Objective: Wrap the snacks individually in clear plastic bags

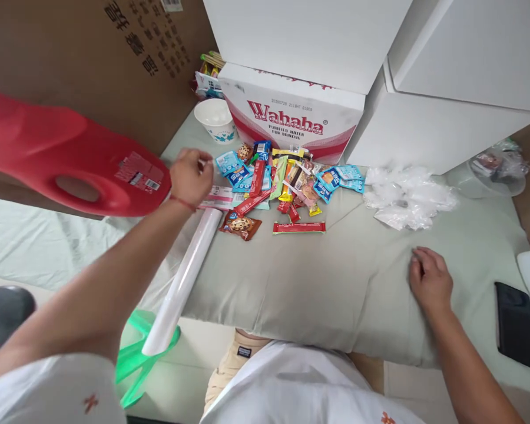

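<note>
My left hand [193, 176] is over the left side of the table, its fingers curled together; whether anything is in them is hidden. Just right of it lie blue snack packets [229, 162], part of a pile with red wrapped bars [257, 178] and a yellow packet [287, 154]. Under its wrist side is a flat pink and white package [218, 198]. Nearer me lie a brown cookie packet [241, 225] and a single red bar [299, 228]. My right hand [431, 280] rests on the cloth with fingers curled in and nothing seen in them, below crumpled clear plastic bags [408, 197].
A red jug [136, 171] stands close by my left forearm. A white roll [183, 282] overhangs the front edge. Behind the snacks are a paper cup [215, 121] and a Wahaba-style water carton [291, 118]. A phone [516, 324] and a clear tub [490, 176] are at right.
</note>
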`<control>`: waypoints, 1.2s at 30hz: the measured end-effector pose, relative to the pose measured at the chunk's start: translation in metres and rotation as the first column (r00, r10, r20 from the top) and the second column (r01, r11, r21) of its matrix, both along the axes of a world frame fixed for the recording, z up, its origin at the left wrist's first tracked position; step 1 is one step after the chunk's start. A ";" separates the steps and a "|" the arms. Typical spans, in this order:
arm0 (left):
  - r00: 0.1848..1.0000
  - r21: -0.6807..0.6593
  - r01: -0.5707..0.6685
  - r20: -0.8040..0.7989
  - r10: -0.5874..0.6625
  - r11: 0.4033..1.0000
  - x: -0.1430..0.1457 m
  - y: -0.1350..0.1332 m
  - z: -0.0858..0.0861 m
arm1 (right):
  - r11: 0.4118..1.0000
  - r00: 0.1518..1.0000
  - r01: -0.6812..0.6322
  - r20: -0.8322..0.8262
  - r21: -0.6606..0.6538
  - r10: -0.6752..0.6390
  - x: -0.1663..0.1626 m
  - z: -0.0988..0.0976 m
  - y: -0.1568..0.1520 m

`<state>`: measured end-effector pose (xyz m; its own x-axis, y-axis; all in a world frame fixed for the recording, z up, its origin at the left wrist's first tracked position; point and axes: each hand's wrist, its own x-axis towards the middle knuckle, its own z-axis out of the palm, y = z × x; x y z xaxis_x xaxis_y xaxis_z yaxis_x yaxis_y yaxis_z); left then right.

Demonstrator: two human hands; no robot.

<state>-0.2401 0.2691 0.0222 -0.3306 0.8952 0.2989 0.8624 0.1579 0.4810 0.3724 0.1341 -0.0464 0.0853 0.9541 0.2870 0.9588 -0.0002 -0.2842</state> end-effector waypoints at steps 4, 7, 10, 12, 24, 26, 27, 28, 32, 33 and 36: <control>0.999 -0.010 0.006 -0.047 -0.007 1.000 -0.022 0.089 -0.006 | 0.998 0.998 0.061 -0.015 -0.016 -0.061 -0.007 -0.004 -0.004; 0.997 -0.003 0.070 -0.046 -0.070 0.998 -0.025 0.112 -0.012 | 0.998 0.998 0.066 -0.017 -0.004 -0.066 -0.004 -0.003 0.000; 0.994 0.010 0.095 -0.045 -0.095 0.995 -0.027 0.108 -0.013 | 0.999 0.999 0.031 -0.033 0.028 -0.030 -0.002 -0.002 0.000; 0.991 0.028 0.111 -0.071 -0.109 0.993 -0.027 0.091 -0.009 | 0.999 0.998 0.032 -0.062 0.032 -0.030 -0.005 0.003 -0.001; 0.711 -0.109 0.697 -0.014 -0.703 0.708 0.084 -0.140 0.043 | 0.781 0.733 -0.584 -0.271 0.221 0.624 -0.179 0.137 0.015; 0.603 -0.125 0.790 -0.020 -0.798 0.600 0.109 -0.158 0.038 | 0.622 0.595 -0.781 -0.242 0.050 0.767 -0.215 0.153 0.020; 0.550 -0.108 0.826 -0.053 -0.833 0.553 0.120 -0.164 0.035 | 0.575 0.576 -0.815 -0.211 -0.072 0.790 -0.229 0.157 0.022; 0.490 -0.086 0.862 -0.105 -0.865 0.499 0.130 -0.169 0.032 | 0.551 0.586 -0.807 -0.171 -0.210 0.792 -0.241 0.157 0.023; 0.312 -0.027 0.941 -0.307 -0.899 0.336 0.156 -0.184 0.019 | 0.438 0.600 -0.650 -0.066 -0.621 0.798 -0.264 0.137 0.022; 0.302 -0.020 0.946 -0.313 -0.901 0.324 0.158 -0.187 0.017 | 0.409 0.594 -0.633 -0.074 -0.657 0.801 -0.265 0.130 0.020; 0.329 0.000 0.940 -0.261 -0.908 0.341 0.158 -0.192 0.012 | 0.418 0.631 -0.614 -0.098 -0.670 0.770 -0.263 0.112 0.013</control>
<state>-0.0818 0.0768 0.0338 0.7594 0.5320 0.3746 0.4751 -0.8467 0.2394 0.1098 0.1469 0.0656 -0.6681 0.6030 -0.4359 0.7398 0.6010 -0.3026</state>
